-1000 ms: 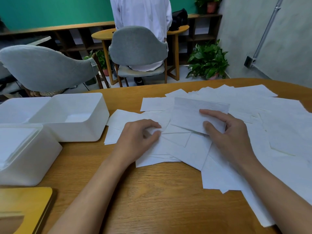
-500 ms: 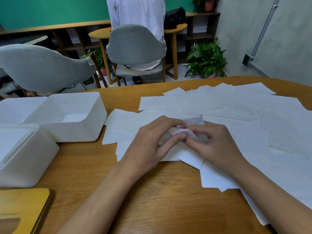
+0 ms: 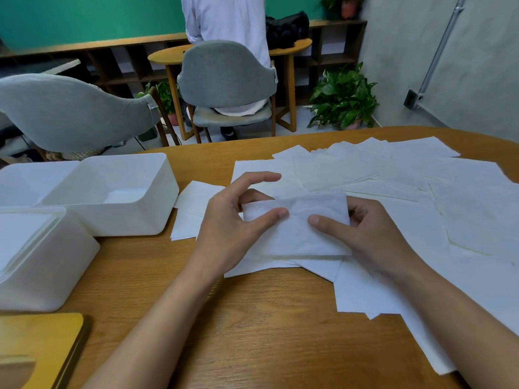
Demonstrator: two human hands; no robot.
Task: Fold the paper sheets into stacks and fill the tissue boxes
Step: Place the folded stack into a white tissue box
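Pinching a folded sheet [image 3: 297,226] at frame centre with both the left hand [image 3: 236,223] and right hand [image 3: 365,234], above loose sheets [image 3: 421,178] covering the counter [image 3: 252,332]. Sitting open at left, one white box [image 3: 112,195]; contents hard to tell.

Bare counter [image 3: 252,327] open between the forearms; blocked left by white boxes [image 3: 112,197], right by loose sheets [image 3: 421,192].

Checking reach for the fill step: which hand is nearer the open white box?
Left. The left hand grips the folded sheet just right of the open white box; the right hand holds the sheet's far side, farther from it.
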